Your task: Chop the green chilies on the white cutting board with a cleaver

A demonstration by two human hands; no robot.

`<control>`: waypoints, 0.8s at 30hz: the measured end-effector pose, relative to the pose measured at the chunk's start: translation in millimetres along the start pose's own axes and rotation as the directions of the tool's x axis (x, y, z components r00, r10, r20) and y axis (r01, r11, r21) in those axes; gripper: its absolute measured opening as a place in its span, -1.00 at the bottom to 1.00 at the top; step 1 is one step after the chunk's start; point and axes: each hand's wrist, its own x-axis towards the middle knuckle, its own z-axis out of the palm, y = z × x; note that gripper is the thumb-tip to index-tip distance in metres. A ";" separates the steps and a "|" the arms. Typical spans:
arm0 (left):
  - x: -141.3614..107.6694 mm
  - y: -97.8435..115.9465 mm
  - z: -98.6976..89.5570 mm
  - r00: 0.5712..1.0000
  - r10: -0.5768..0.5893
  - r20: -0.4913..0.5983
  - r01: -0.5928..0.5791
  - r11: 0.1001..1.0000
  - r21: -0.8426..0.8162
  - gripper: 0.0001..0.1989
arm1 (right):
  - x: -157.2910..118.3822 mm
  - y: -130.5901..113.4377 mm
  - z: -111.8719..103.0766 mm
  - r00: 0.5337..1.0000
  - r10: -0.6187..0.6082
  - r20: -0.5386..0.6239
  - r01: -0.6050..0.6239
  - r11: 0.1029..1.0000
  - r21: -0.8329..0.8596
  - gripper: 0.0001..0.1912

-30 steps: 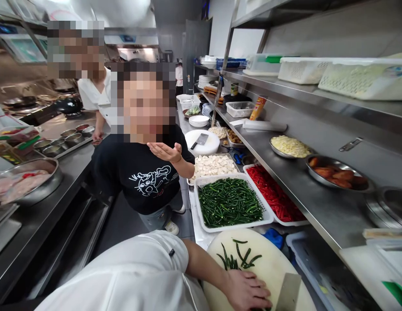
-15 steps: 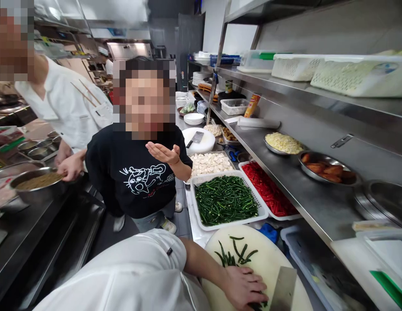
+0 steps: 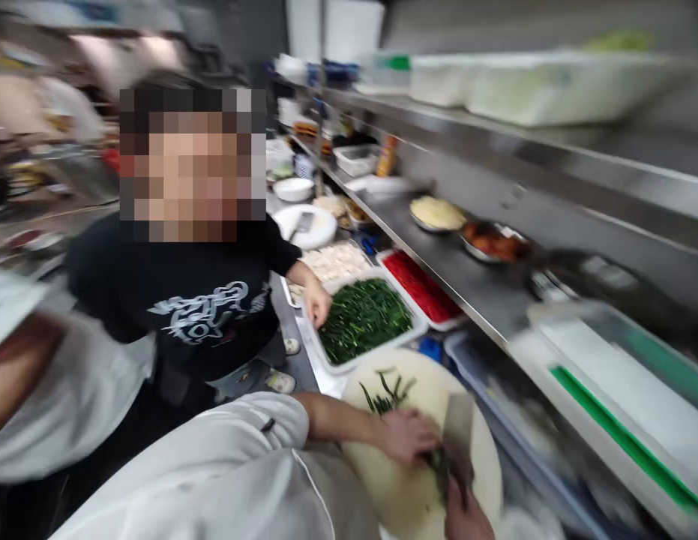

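On the round cutting board (image 3: 376, 480) my left hand (image 3: 410, 435) presses down over a bunch of thin green vegetable stalks (image 3: 435, 461), its fingers curled and blurred. My right hand (image 3: 466, 516) grips the handle of a cleaver (image 3: 458, 427). The broad blade stands beside the left fingertips, close to the stalks under them. More cut green stalks (image 3: 387, 394) lie loose on the far part of the board. Behind the board, a white basket (image 3: 349, 367) holds a heap of similar green stalks.
A person in a black top (image 3: 202, 292) stands at left, one hand (image 3: 316, 302) at the basket's edge. Beyond are red strips (image 3: 419, 285), white pieces (image 3: 337, 262) and another board (image 3: 326, 229). A steel shelf (image 3: 438, 259) runs along the right. Another white-clad person is at far left.
My view has swung right. My right hand has come into view with the cleaver, and my left fingers have drawn in. The person in black has lowered a raised hand to the green basket.
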 end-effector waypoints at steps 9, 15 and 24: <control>22.1 -30.0 -3.5 0.960 -0.151 0.237 0.245 0.865 -0.439 -0.19 | -38.9 27.6 2.8 0.939 0.335 -0.079 -0.319 0.933 0.165 -0.57; 27.5 -51.7 -15.0 0.983 0.011 0.186 0.095 0.829 -0.551 -0.48 | -54.4 28.1 12.2 0.946 0.310 -0.090 -0.295 0.944 0.148 -0.56; 47.0 -58.8 -4.0 0.952 0.285 0.112 -0.140 0.730 -0.668 -0.82 | -31.1 -2.8 0.4 0.915 0.402 -0.029 -0.401 0.916 0.021 -0.56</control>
